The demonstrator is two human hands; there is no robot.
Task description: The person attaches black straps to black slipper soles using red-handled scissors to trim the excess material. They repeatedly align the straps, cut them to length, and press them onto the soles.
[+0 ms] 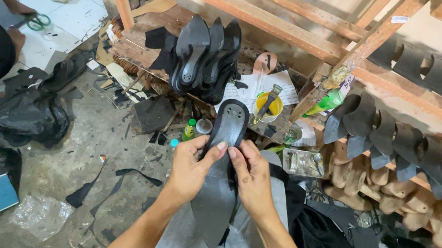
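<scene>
Both hands grip 1 long black pointed shoe sole (220, 168) over the lap: left hand (189, 167) and right hand (252, 177) each pinch an edge, thumbs pressed on top. Judged, even thumb pressure along both edges keeps it flat. Beyond, a yellow glue pot (268, 107) stands on the wooden counter (130, 47).

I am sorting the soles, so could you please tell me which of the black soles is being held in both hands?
It is the long black sole over the lap, pinched between the left hand and right hand; the other soles stand untouched on the workbench and rack.
</scene>
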